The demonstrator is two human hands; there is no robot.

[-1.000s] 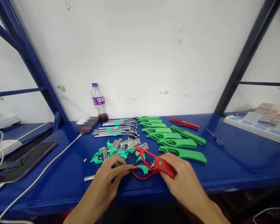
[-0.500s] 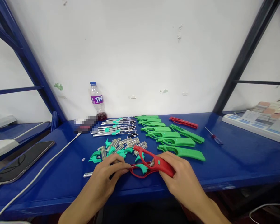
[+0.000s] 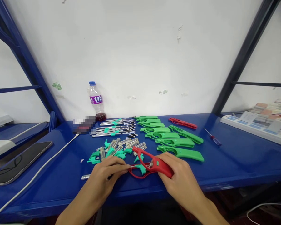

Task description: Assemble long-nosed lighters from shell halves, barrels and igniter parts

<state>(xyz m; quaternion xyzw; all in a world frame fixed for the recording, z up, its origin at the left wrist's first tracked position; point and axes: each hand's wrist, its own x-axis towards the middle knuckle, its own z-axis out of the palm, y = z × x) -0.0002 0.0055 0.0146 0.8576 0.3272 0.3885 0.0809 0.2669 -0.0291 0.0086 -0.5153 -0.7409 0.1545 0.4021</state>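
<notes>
At the table's front edge, my right hand (image 3: 178,173) is closed around the red lighter casing (image 3: 162,165). Its two halves are apart at the front, with a teal trigger (image 3: 140,169) between them. My left hand (image 3: 109,173) pinches at the nose of the lower half. A metal lighter tube (image 3: 85,177) sticks out to the left from under that hand; its middle is hidden by the fingers. Just beyond lie loose teal triggers (image 3: 120,154) and clear fuel tanks (image 3: 132,143).
Green lighter casings (image 3: 181,153) lie in a row behind my right hand, near a red casing (image 3: 182,122) and a screwdriver (image 3: 212,136). Metal tubes with wires (image 3: 105,133) lie further back by a drink bottle (image 3: 97,101). A phone (image 3: 21,161) and white cable (image 3: 44,167) are left.
Both hands stay on the red casing in nearly the same pose. The whole view has shifted slightly, with things appearing a little further left.
</notes>
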